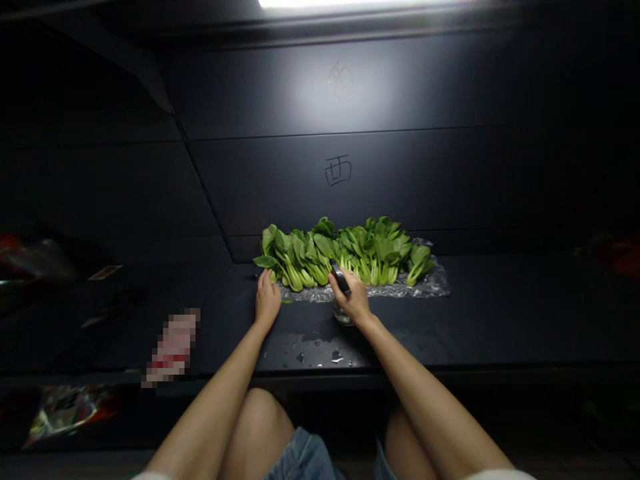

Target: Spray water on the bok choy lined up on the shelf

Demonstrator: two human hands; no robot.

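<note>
Green leaves: a long row of leafy greens with pale, thick stems [295, 257] lies at the back of a dark, smooth shelf [480, 320], leaves toward the dark grey back panel [430, 180], stem ends toward the person.
Plastic: a crinkled sheet of clear film [433, 283] lies under the row and shows along its front edge and right end.
Left hand: the bare left hand [269, 301] is at the row's left end, fingers together and slightly bent, fingertips at the stems; whether they pinch one, I cannot tell.
Right hand: the bare right hand [355, 300] is in front of the row's middle, fingers wrapped around a clear bottle with a black head [341, 280].
Bottle: its head points up toward the leaves; its clear lower part shows beneath the hand; whether its base touches the shelf is unclear.
Water: shiny drops [337, 358] dot the shelf's front, between the forearms.
Panel mark: a dark handwritten character [339, 171] stands above the greens.
Light: a bright white strip lamp [360, 3] shines along the top.
</note>
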